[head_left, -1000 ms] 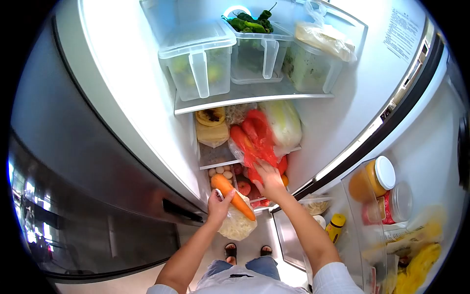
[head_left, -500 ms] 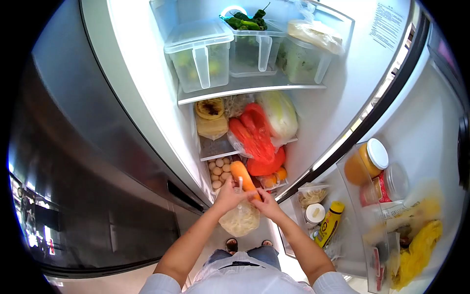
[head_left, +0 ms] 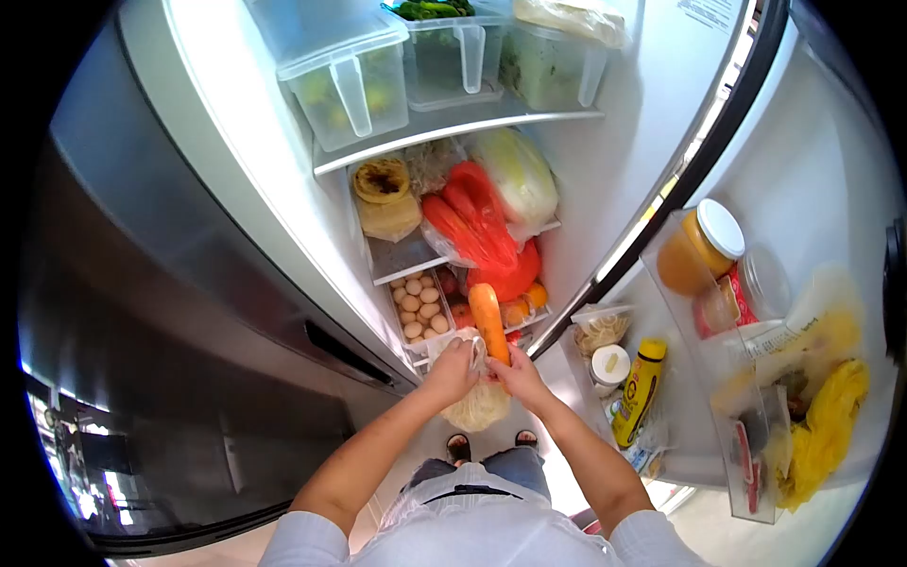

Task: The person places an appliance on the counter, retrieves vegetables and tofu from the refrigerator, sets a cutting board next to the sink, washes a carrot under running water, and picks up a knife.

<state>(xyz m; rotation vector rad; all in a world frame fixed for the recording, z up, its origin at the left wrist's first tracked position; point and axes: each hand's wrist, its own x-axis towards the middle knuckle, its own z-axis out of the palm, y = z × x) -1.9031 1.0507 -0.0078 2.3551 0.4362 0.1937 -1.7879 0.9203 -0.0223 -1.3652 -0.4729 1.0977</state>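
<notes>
My left hand (head_left: 452, 372) is closed on the top of a clear plastic bag (head_left: 477, 406) with pale contents that I cannot make out. A thick orange carrot (head_left: 487, 317) points up and away from me, its lower end gripped in my right hand (head_left: 518, 376). Both hands are close together in front of the open fridge, with the bag hanging below them. Just beyond my left hand, several brown eggs (head_left: 419, 307) lie in a clear drawer. Behind the carrot rests a red plastic bag (head_left: 477, 227).
Clear handled bins (head_left: 350, 94) stand on the upper shelf. A wrapped cabbage (head_left: 515, 175) and bagged flatbreads (head_left: 387, 198) sit below. The open door at right carries a jar (head_left: 699, 250), a yellow bottle (head_left: 641, 392) and a yellow bag (head_left: 824, 435).
The view has tilted down, so the shelves appear higher. The carrot has turned more upright and shifted right, away from the left hand, which still grips the bag.
</notes>
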